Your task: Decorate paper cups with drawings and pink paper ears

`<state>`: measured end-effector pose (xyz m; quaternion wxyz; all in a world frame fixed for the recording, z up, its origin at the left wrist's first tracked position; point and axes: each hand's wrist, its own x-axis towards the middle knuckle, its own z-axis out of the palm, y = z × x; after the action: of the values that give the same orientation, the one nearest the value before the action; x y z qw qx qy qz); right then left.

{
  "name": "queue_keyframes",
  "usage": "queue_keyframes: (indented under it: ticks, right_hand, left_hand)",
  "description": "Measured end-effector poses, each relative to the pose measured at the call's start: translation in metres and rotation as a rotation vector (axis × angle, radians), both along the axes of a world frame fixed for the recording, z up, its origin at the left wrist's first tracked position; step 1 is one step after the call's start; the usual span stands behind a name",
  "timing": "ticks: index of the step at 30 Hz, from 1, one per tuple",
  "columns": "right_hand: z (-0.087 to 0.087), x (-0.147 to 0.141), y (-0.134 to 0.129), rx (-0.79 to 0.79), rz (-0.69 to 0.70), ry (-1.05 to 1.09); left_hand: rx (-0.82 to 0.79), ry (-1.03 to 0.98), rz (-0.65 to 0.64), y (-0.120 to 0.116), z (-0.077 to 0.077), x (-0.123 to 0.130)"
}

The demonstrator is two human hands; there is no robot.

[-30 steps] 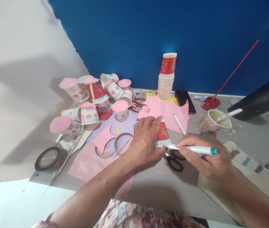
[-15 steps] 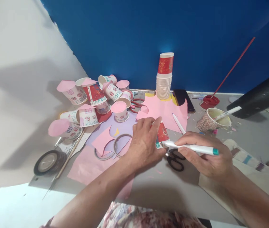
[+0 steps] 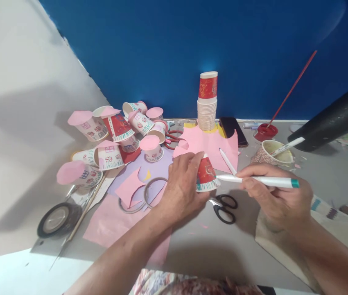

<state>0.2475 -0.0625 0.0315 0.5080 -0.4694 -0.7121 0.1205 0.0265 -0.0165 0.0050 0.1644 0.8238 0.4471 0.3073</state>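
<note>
My left hand [image 3: 182, 184] is closed around the left side of a red and white paper cup [image 3: 207, 170], which stands upside down with its wide rim low. Green strokes run along the white band near that rim. In my right hand [image 3: 280, 196] lies a white marker [image 3: 261, 180] with a green end, its tip at the cup's right side. Black-handled scissors [image 3: 225, 207] rest on the table just below the cup, their blades partly hidden by my left hand. A second white marker [image 3: 227, 161] lies behind on pink paper [image 3: 206, 143].
Several decorated cups with pink paper tops [image 3: 109, 153] crowd the left. A stack of paper cups [image 3: 207, 112] stands at the back beside a phone [image 3: 233, 131]. Tape rolls [image 3: 54, 219] lie at left. A patterned cup [image 3: 261, 155] holding a pen tilts at right.
My right hand has moved right, drawing the marker tip from the cup's lower band to its right side. More of the cup, its green strokes and the scissors now show.
</note>
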Motion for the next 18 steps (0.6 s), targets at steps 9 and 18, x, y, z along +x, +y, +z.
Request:
queue_keyframes:
  ticks: [9, 18]
  right_hand:
    - [0.0057, 0.0036, 0.0008, 0.032, -0.047, 0.022]
    - [0.0048, -0.0002, -0.0005, 0.004, 0.012, -0.01]
  left_hand:
    - [-0.327, -0.284, -0.003, 0.0049, 0.006, -0.0063]
    - [-0.258, -0.283, -0.076, 0.0062, 0.0028, -0.0042]
